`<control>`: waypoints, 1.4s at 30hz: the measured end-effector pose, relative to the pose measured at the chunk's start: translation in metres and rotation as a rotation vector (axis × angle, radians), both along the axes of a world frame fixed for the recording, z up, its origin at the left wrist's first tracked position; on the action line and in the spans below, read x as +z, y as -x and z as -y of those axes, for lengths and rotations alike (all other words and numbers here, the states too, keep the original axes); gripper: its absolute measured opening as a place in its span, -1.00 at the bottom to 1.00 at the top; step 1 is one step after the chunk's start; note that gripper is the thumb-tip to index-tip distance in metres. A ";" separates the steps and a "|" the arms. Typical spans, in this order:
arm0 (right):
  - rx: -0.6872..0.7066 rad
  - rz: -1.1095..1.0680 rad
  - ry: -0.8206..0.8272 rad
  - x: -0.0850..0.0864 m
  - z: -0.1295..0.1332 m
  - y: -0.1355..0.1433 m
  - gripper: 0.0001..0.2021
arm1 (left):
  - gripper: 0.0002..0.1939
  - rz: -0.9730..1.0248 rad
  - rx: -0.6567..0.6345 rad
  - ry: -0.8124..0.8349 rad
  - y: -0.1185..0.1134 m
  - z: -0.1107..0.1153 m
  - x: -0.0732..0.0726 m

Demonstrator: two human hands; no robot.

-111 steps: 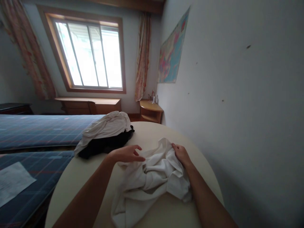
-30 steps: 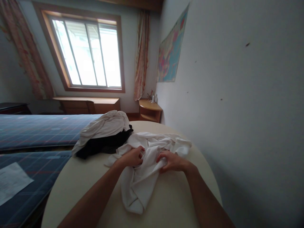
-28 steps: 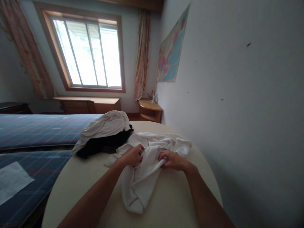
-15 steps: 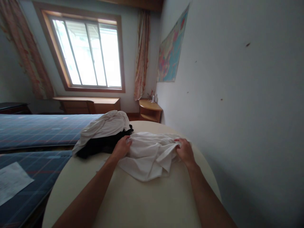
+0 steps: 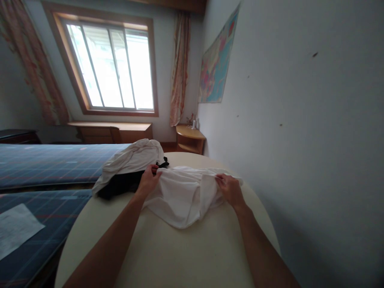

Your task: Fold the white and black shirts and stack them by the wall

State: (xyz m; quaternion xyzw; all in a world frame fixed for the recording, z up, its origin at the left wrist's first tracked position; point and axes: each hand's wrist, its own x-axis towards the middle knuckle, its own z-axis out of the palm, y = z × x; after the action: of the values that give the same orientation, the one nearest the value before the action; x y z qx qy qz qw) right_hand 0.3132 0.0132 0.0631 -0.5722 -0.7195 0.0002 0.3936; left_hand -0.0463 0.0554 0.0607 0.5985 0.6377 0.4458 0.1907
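A white cloth (image 5: pixel 180 196) lies in loose folds on the round cream table (image 5: pixel 192 256). My left hand (image 5: pixel 149 180) pinches its upper left edge, beside a pile of clothes. At the cloth's upper right, my right hand (image 5: pixel 229 190) grips another part between thumb and fingers, with a fold raised next to it. The pile at the table's left edge has a black garment (image 5: pixel 121 184) below and a crumpled off-white garment (image 5: pixel 135 156) on top.
Blue plaid mattresses (image 5: pixel 60 164) are to the left, with a white sheet (image 5: pixel 18 228) on the nearer one. A wall (image 5: pixel 300 160) rises close on the right. Behind the table stand a corner shelf (image 5: pixel 190 132) and a low desk (image 5: pixel 132 127).
My left hand has moved slightly left and up. My right hand has shifted a little left, and the cloth between them now shows a folded-over flap on its right part.
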 end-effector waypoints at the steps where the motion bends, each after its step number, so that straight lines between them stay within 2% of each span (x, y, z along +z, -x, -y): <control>1: -0.079 -0.066 -0.053 -0.002 -0.003 -0.008 -0.67 | -0.67 0.025 0.019 -0.022 0.001 -0.001 0.002; 5: -0.299 -0.195 -0.140 -0.012 -0.009 -0.032 -0.62 | -0.68 0.080 0.018 -0.032 0.000 -0.001 0.002; 8: -0.359 -0.168 -0.164 -0.015 -0.008 -0.034 -0.67 | -0.59 0.073 -0.038 0.003 -0.001 0.006 -0.005; 10: -0.347 -0.163 -0.185 -0.011 -0.007 -0.029 -0.70 | -0.48 0.027 -0.061 0.029 0.003 0.016 -0.009; 13: -0.227 -0.166 -0.179 -0.003 -0.003 -0.012 -0.70 | -0.33 -0.124 -0.117 0.098 0.012 0.037 -0.015; 15: -0.125 -0.143 -0.131 0.002 0.002 0.005 -0.69 | -0.30 -0.218 -0.131 0.153 0.019 0.052 -0.020; 19: 0.126 0.041 0.031 -0.001 0.023 0.041 -0.73 | -0.51 -0.331 -0.112 0.192 0.029 0.070 -0.029; 22: 0.343 0.261 0.104 -0.016 0.045 0.055 -0.72 | -0.68 -0.324 -0.145 0.155 0.031 0.071 -0.033; 24: 0.401 0.340 0.120 -0.027 0.059 0.055 -0.69 | -0.74 -0.304 -0.134 0.108 0.031 0.069 -0.032; 26: 0.374 0.342 0.121 -0.035 0.070 0.053 -0.66 | -0.80 -0.308 -0.088 0.076 0.030 0.068 -0.031; 29: 0.319 0.316 0.107 -0.037 0.078 0.048 -0.69 | -0.86 -0.375 0.031 0.092 0.030 0.068 -0.027; 32: 0.304 0.322 0.058 -0.033 0.077 0.042 -0.81 | -0.81 -0.444 0.177 0.152 0.038 0.069 -0.024; 35: 0.209 0.296 -0.054 -0.032 0.070 0.032 -0.82 | -0.75 -0.409 0.284 0.182 0.048 0.069 -0.023; 38: 0.080 0.268 -0.152 -0.035 0.062 0.020 -0.83 | -0.73 -0.325 0.280 0.146 0.050 0.067 -0.025; 42: 0.040 0.253 -0.180 -0.038 0.057 0.009 -0.85 | -0.81 -0.266 0.175 0.086 0.041 0.065 -0.027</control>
State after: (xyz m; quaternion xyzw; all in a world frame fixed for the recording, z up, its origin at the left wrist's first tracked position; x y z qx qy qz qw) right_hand 0.3039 -0.0441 0.0250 -0.5154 -0.7718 -0.1285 0.3495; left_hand -0.0870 -0.0094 0.0333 0.5857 0.7255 0.3499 0.0907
